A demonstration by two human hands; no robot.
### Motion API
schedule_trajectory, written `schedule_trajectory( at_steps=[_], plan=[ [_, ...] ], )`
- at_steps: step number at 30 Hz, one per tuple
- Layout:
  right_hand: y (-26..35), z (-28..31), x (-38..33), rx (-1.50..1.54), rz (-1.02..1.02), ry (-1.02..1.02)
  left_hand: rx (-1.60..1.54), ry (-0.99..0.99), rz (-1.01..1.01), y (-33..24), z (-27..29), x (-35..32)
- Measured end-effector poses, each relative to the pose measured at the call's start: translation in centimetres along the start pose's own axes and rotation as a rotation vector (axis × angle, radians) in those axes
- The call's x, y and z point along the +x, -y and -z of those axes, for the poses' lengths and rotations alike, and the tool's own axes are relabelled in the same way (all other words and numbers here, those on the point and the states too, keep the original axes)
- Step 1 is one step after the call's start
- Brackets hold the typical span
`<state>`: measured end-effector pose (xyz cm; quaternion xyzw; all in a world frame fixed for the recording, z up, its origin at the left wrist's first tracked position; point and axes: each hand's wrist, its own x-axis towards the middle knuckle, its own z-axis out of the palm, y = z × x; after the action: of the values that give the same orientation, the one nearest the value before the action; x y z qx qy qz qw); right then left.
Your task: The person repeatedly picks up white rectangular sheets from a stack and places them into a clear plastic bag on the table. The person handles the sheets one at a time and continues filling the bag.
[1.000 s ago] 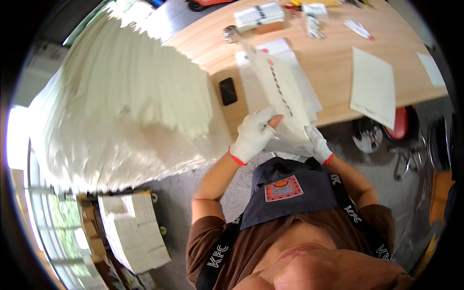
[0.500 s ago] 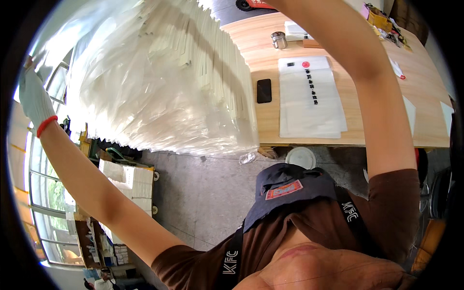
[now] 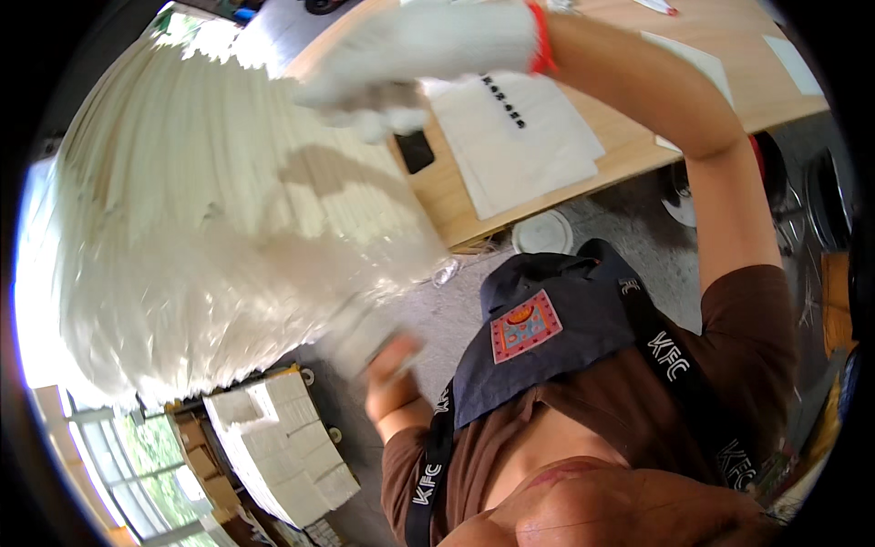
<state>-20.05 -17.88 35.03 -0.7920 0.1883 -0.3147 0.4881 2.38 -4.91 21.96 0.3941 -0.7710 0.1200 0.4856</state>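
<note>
A large stack of clear and milky-white plastic bags (image 3: 210,210) fills the left side of the view, its many edges fanned in ridges. My right hand (image 3: 419,64), in a white glove with a red cuff, reaches across above the stack's right edge. Its fingers point left, partly spread, and nothing shows between them. Low at the stack's near right corner is my left hand (image 3: 369,346), also gloved. Motion smears its fingers, so whether it grips the bags is hidden.
On the wooden table (image 3: 629,159) lie white printed bags (image 3: 519,146) and a black phone (image 3: 415,152). A round white lid (image 3: 542,233) is below the table's edge. A wheeled cart with white stacks (image 3: 283,447) stands at lower left, near windows (image 3: 137,456).
My left hand has come down from the far left to the stack's near right corner. My right hand has come into view over the stack. The whole view has tilted.
</note>
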Motion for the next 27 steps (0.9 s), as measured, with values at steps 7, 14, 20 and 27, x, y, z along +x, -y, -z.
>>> schedule_trajectory(
  at_steps=[7, 14, 20, 27],
  plan=[
    [-14.6, -1.6, -17.8, 0.249, -0.604, -0.429, -0.202, 0.881, 0.375, 1.5, -28.4, -8.3],
    [-23.1, -7.3, -27.5, 0.608, -0.768, -0.787, -0.219, 1.124, 0.378, 4.6, -34.6, -9.6],
    [-28.8, -7.5, -22.5, 0.487, -0.875, -0.857, -0.552, 1.012, 0.587, 6.6, -35.9, -7.9],
    [-37.6, -6.2, -22.7, -0.543, -0.876, -0.723, -1.141, 0.328, 0.814, 8.5, -34.6, -1.3]
  ],
)
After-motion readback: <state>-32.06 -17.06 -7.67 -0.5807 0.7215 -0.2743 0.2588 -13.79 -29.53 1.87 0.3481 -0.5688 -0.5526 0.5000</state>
